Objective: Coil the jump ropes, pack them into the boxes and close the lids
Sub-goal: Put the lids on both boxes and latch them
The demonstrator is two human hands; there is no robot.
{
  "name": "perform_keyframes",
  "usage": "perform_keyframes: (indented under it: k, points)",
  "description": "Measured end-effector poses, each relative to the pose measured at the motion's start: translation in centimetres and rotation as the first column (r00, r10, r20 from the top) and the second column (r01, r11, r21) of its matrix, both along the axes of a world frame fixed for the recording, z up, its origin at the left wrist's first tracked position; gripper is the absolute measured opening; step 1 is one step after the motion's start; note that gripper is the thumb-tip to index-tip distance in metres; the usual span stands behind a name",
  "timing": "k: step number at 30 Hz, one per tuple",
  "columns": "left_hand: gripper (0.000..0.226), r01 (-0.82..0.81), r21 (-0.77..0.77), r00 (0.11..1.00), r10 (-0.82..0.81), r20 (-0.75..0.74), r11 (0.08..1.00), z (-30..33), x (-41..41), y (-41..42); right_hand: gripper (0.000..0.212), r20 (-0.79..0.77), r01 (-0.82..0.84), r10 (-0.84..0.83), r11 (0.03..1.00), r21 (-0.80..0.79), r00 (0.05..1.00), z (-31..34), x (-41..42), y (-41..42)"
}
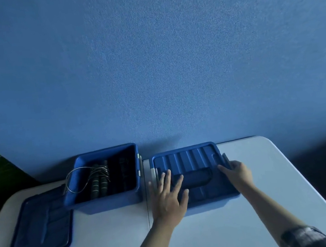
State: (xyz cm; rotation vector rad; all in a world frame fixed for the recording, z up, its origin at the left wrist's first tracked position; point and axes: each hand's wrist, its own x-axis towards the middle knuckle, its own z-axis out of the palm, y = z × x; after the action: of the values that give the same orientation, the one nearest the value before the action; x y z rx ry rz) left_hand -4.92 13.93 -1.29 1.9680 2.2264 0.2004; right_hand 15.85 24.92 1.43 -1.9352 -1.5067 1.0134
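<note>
Left hand [169,194] flat, fingers straight, pressing on lid [186,158] of right box [206,206]. Right hand [236,170] gripping clip [224,157] at 3 o'clock. Open box [106,203] at 9 o'clock, jump rope [96,180] inside, loose lid [36,231] beside.

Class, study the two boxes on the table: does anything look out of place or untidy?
Yes. In the open left box, a loop of the jump rope sticks out over the left rim, so it could get in the way of the loose lid lying beside it.
</note>
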Motion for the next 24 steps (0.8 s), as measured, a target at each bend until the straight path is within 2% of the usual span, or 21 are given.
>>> perform_keyframes:
  k: [3,5,7,9,13,19,24]
  points:
    - [0.051,-0.006,-0.038,1.000,0.006,0.004,0.999,0.1,-0.1,0.0,0.019,0.017,0.004,-0.006,0.996,0.094,1.000,0.2,-0.4,-0.5]
    - [0.070,0.014,-0.020,1.000,-0.014,-0.018,1.000,0.6,-0.1,-0.1,0.021,0.052,0.006,-0.014,0.987,0.158,0.999,-0.2,-0.6,-0.9]
    - [0.091,0.039,-0.112,0.999,-0.040,-0.004,0.993,1.4,0.0,-0.3,0.022,0.098,-0.002,-0.019,0.977,0.212,0.995,-0.8,-0.7,-1.1]
    - [0.103,0.054,-0.195,0.998,-0.057,-0.012,0.979,2.1,0.0,-0.4,0.018,0.136,-0.009,-0.024,0.972,0.236,0.990,-0.9,-0.9,-1.2]
    - [0.106,0.055,-0.229,0.998,-0.060,-0.015,0.972,2.0,-0.2,-0.3,0.030,0.211,-0.013,-0.035,0.974,0.225,0.977,-1.0,-1.2,-1.1]
    - [0.107,0.068,-0.242,0.997,-0.074,-0.016,0.968,2.3,-0.1,-0.3,0.026,0.313,-0.085,0.009,0.969,0.232,0.950,-0.7,-1.2,-1.1]
    - [0.111,0.050,-0.228,0.997,-0.060,-0.038,0.972,2.3,0.0,-0.3,0.022,0.275,-0.059,0.000,0.977,0.206,0.961,-0.6,-1.8,-1.3]
